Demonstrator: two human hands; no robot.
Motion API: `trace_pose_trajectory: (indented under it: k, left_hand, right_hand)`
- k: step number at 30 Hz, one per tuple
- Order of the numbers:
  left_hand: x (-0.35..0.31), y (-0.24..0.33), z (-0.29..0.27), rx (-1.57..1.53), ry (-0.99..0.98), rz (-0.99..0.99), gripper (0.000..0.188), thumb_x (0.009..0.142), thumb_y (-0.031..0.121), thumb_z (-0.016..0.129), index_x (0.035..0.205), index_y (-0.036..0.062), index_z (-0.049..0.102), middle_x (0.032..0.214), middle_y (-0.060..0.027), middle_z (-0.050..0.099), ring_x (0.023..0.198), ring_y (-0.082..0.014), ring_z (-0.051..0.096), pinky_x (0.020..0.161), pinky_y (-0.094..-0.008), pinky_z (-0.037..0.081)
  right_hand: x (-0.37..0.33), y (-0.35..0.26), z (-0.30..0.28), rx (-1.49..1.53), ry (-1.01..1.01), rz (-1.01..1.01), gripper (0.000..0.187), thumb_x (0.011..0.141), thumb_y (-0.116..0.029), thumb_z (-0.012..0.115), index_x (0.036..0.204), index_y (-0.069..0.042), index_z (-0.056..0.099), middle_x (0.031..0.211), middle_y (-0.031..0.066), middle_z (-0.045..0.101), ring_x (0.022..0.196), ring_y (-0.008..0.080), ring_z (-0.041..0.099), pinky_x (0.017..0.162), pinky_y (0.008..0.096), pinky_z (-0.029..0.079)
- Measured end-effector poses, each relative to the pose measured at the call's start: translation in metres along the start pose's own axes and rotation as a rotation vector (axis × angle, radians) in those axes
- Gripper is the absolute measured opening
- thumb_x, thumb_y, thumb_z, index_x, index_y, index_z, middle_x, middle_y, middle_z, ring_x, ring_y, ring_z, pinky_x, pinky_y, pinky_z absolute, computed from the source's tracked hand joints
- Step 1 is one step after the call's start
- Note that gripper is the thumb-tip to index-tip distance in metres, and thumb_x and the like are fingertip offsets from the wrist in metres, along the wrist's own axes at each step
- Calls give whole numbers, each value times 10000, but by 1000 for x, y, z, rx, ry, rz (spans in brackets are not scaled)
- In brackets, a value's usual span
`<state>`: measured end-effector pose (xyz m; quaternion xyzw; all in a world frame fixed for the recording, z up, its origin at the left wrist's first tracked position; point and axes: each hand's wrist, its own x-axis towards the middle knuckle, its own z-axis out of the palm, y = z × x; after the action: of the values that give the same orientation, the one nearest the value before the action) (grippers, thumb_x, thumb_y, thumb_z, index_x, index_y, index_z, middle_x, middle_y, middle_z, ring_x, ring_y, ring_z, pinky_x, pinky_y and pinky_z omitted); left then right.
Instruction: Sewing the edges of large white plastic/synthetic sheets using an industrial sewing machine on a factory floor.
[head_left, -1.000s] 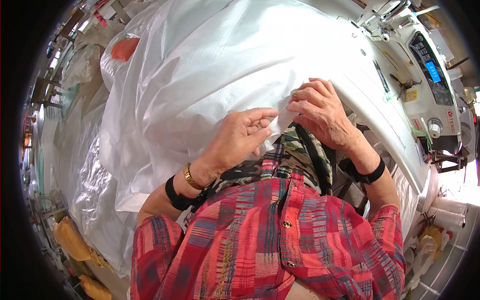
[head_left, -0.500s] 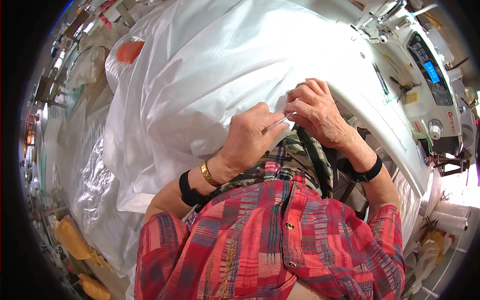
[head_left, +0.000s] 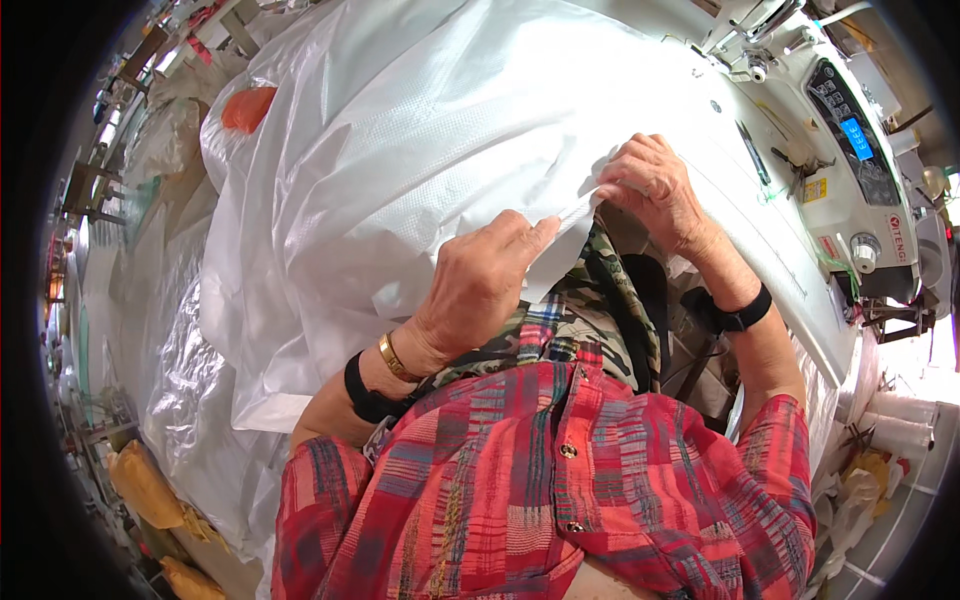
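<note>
- Workshop clutter rings my view: heaps of clear plastic sheeting (head_left: 190,350) on my left, an orange bundle (head_left: 247,107) beyond it, and an industrial sewing machine (head_left: 850,150) with a lit blue display on my right.
- Over the counter in front of me lies a great billow of white woven fabric (head_left: 420,150); its near edge hangs just above my chest, so I can work on that edge close up.
- My left hand (head_left: 480,285) curls over the edge, thumb under and fingers on top, the grip closed on the fabric to pin the fold flat.
- My right hand (head_left: 655,185) sits just beside it toward the machine, knuckles arched, fingertips pinching the same edge; I judge the two hands are keeping the strip between them taut.
- Both wrists bend back toward me, each with a black band (head_left: 745,315); the left also wears a gold bracelet (head_left: 392,358).
</note>
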<state>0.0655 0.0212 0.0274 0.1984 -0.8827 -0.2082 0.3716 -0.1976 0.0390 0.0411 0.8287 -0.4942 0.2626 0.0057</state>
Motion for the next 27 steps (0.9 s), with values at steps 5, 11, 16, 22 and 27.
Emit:
trace_pose_trajectory:
  k: [5, 11, 16, 22, 27]
  left_hand:
    - [5, -1, 3, -61, -84, -29, 321, 844, -7, 640, 1164, 11, 635, 801, -132, 551, 633, -296, 559, 530, -387, 438]
    - [21, -6, 1, -449, -212, -320, 197, 868, 26, 632, 1052, -30, 674, 709, -10, 563, 582, -78, 493, 518, -250, 382]
    - [24, -19, 1, -686, -298, -583, 171, 879, 48, 623, 1017, -27, 690, 741, 64, 567, 633, -9, 450, 542, -201, 368]
    - [19, -22, -5, -487, -326, -512, 212, 849, 46, 640, 1049, -7, 689, 716, 17, 596, 592, -29, 427, 523, -219, 350]
    - [8, -28, 17, -364, -178, -138, 248, 781, 7, 641, 1026, -2, 679, 747, -127, 642, 501, -192, 509, 505, -308, 402]
  right_hand:
    - [1, 11, -4, -3, -16, -8, 197, 791, -275, 752, 822, -120, 635, 795, 6, 607, 791, 197, 562, 758, 341, 406]
    - [0, 31, -10, -86, -49, -5, 234, 774, -297, 763, 788, -112, 620, 765, 16, 595, 761, 199, 565, 729, 339, 413]
    - [1, 61, -17, -204, -45, 0, 332, 775, -414, 728, 765, -107, 603, 751, 22, 594, 766, 195, 581, 765, 338, 426]
    - [-2, 96, -27, -206, -51, 49, 373, 771, -453, 721, 839, -108, 599, 788, 15, 604, 796, 197, 593, 877, 368, 399]
    - [-3, 109, -34, -189, -64, 167, 380, 803, -455, 714, 885, -105, 590, 834, 19, 602, 840, 210, 593, 938, 393, 371]
